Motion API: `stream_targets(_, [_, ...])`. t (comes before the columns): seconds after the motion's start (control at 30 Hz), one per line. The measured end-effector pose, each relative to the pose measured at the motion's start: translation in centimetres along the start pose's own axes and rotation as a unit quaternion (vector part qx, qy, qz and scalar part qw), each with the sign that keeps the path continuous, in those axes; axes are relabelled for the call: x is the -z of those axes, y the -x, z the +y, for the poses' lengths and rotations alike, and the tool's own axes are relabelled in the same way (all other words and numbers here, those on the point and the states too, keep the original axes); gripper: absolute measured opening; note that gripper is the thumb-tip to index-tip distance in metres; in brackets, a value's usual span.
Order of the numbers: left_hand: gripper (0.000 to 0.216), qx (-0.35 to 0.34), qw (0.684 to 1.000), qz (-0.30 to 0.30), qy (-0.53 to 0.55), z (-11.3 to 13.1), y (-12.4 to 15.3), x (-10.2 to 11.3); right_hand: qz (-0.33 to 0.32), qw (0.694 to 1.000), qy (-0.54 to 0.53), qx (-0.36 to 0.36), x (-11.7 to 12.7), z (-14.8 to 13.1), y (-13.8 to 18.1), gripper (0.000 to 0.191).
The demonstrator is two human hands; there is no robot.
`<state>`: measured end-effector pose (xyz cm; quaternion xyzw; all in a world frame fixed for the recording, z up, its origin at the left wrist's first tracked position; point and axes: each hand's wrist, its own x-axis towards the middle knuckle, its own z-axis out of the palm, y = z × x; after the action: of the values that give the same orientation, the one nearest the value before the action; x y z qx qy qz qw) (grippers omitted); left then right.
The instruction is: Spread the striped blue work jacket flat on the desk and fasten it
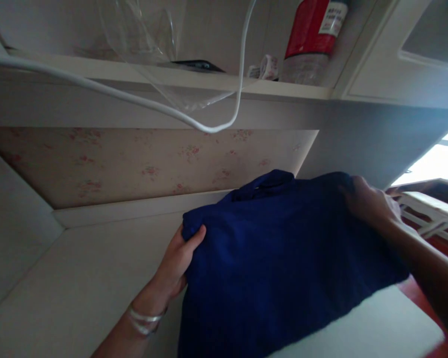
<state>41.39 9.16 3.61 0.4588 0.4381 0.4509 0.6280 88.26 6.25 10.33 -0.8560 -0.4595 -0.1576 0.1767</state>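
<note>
A dark blue garment (280,263) with a collar at its far edge hangs spread between my two hands, over a pale surface. My left hand (177,263) grips its left shoulder corner, thumb on top and fingers underneath; a silver bracelet circles that wrist. My right hand (369,204) pinches the right shoulder corner, fingers closed over the cloth. The lower part of the garment drapes down toward me.
A white shelf (171,74) above carries a red-labelled plastic bottle (313,35), a tape roll (267,67), a dark flat object and a clear plastic bag (153,44). A white cable (134,99) loops below it. Floral wallpaper (134,164) backs the surface. A white rack (429,214) stands at right.
</note>
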Motion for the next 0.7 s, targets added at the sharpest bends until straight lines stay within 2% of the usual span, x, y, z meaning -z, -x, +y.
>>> stream_targets(0.07, [0.061,-0.05,0.996,0.045,-0.063,-1.0,-4.7,-1.1,0.001,0.999,-0.002,-0.052,-0.5,-2.2,-4.0,0.052])
stream_targets(0.13, [0.069,-0.051,0.989,0.094,-0.102,-2.8,-8.5,-0.7,0.011,0.998,-0.014,-0.065,-1.6,-5.0,-5.9,0.066])
stream_targets(0.2, [0.072,-0.038,0.98,0.135,-0.141,-5.2,-10.3,1.1,0.017,0.999,-0.029,-0.021,-3.3,-8.0,-5.5,0.074])
stream_targets(0.23, [0.07,-0.033,0.976,0.146,-0.158,-6.6,-10.3,2.5,0.013,0.999,-0.035,0.016,-4.4,-9.4,-4.5,0.073])
stream_targets(0.3, [0.064,-0.023,0.971,0.149,-0.183,-9.1,-8.7,5.7,-0.008,0.993,-0.069,0.1,-6.5,-12.0,-1.3,0.063])
stream_targets(0.37, [0.058,-0.011,0.969,0.144,-0.2,-11.2,-5.3,8.9,-0.056,0.973,-0.172,0.143,-8.3,-14.0,3.2,0.054])
stream_targets(0.4, [0.055,-0.005,0.968,0.142,-0.206,-12.0,-3.2,10.4,-0.095,0.952,-0.256,0.136,-8.9,-14.7,5.7,0.051])
stream_targets(0.47, [0.048,0.015,0.967,0.141,-0.212,-12.9,1.1,12.8,-0.187,0.878,-0.433,0.076,-9.5,-15.8,11.3,0.047])
stream_targets(0.5, [0.047,0.03,0.966,0.145,-0.211,-13.2,3.1,13.7,-0.226,0.841,-0.489,0.042,-9.6,-16.2,14.1,0.044])
stream_targets(0.57, [0.048,0.058,0.96,0.168,-0.215,-13.3,6.6,15.2,-0.266,0.794,-0.546,0.02,-9.7,-16.8,19.9,0.038])
stream_targets(0.63, [0.051,0.073,0.95,0.205,-0.223,-13.3,9.0,16.2,-0.277,0.779,-0.561,0.035,-10.3,-17.5,25.3,0.033])
stream_targets(0.7, [0.052,0.07,0.943,0.235,-0.224,-13.4,10.2,16.8,-0.284,0.787,-0.542,0.079,-11.5,-18.4,30.3,0.026])
